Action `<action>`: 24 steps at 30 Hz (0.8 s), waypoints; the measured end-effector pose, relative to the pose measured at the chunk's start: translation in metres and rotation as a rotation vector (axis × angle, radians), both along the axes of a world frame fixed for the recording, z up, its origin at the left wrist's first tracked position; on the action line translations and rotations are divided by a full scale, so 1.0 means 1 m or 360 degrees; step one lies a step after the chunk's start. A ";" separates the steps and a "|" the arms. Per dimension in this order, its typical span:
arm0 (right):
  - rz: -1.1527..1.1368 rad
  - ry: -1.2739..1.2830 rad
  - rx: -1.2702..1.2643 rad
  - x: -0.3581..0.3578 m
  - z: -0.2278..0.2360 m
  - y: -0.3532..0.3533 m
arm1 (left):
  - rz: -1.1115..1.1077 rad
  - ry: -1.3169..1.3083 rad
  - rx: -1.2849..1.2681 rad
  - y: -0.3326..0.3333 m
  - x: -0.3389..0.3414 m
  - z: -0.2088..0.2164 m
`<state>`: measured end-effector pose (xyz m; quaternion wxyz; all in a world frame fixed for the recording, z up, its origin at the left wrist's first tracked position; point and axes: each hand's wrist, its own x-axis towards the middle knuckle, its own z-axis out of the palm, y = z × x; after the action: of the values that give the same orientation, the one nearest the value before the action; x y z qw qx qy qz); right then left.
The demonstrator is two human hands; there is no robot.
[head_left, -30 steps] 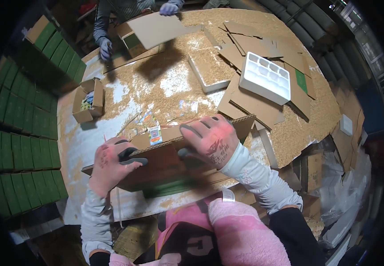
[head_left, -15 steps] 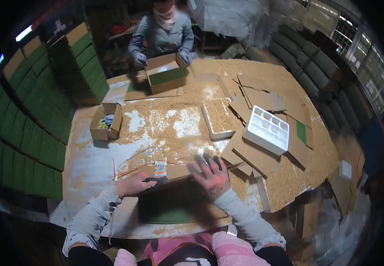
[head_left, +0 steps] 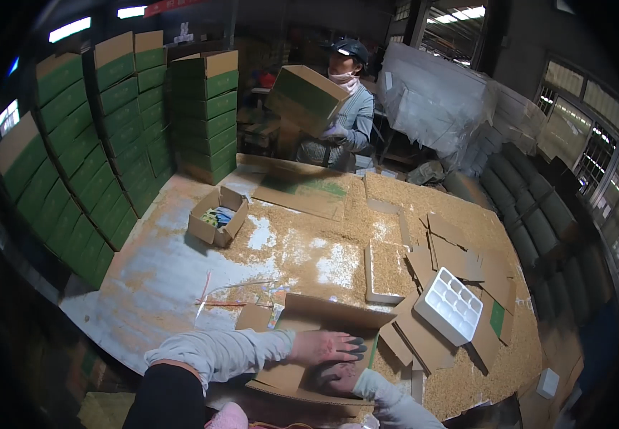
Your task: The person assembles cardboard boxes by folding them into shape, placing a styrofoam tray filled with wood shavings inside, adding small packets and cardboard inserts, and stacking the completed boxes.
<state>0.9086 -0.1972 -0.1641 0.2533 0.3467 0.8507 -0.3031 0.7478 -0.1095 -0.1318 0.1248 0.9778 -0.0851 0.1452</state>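
Note:
An opened cardboard box lies before me at the table's near edge, its brown inside facing up. My left hand reaches across inside it with fingers stretched out to the right. Just below, partly overlapped by the left, my right hand lies flat over the box's inside. Both hands wear dark-tipped gloves, and neither holds anything visible. Past the box's far wall a small printed card shows only in part.
A sawdust-strewn table bears a small open box, a white compartment tray and cardboard sheets. Green boxes are stacked at left. Across the table a co-worker holds a green-and-brown box.
My hands have moved from the box's upper edge into its inside, which now faces up. The co-worker has lifted the other box off the table. My view has tilted up and left.

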 end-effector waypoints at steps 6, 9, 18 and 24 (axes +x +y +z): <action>-0.0853 0.1373 0.0449 0.041 0.027 -0.062 | 0.0204 0.0368 -0.0446 0.020 -0.002 -0.075; -0.2219 0.1846 0.0525 0.020 0.014 -0.035 | 0.0062 0.0671 -0.1418 0.051 0.012 0.010; -0.2211 0.2425 0.0202 0.013 -0.020 -0.032 | 0.1610 -0.0198 -0.1625 0.008 -0.135 -0.048; -0.1975 0.3279 -0.0469 0.044 0.039 -0.019 | 0.1370 -0.0446 -0.1026 -0.072 -0.140 0.018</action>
<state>0.9522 -0.2159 -0.1247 -0.6939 0.2596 0.3000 -0.6009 0.6074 -0.1816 -0.1135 0.3344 0.8079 0.3551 0.3306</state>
